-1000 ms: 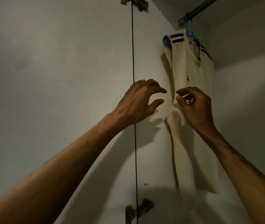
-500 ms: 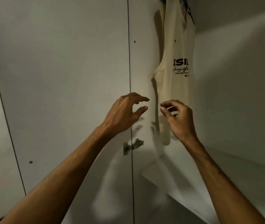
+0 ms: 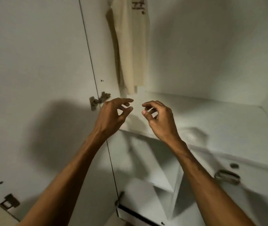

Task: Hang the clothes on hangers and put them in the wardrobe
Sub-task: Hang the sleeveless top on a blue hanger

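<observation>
Inside, the wardrobe (image 3: 211,54) held one piece of clothing: a cream top (image 3: 133,46) hanging flat against the left side of the compartment, with dark printed lettering near the upper edge of the view. Its hanger and the rail lay above the frame, so what carried it could not be seen. The hem ended just above the pale shelf (image 3: 219,115) that formed the floor of that compartment, and it did not touch the shelf. To the left stood the open door (image 3: 32,62), joined to the wardrobe by a metal hinge (image 3: 99,100) close to the hem. Below the shelf on the right, a front panel carried a metal handle (image 3: 227,176) with a small round keyhole (image 3: 234,165) just above it.

Both forearms reached up from the bottom of the view. The left hand (image 3: 112,115) hovered below the hem, its fingers loosely bent and its thumb apart from them, gripping nothing. The right hand (image 3: 161,121) hovered beside it at about the same height, likewise loosely curled and empty. A small gap separated the two sets of fingertips, and neither hand touched the top, the shelf or the door.
</observation>
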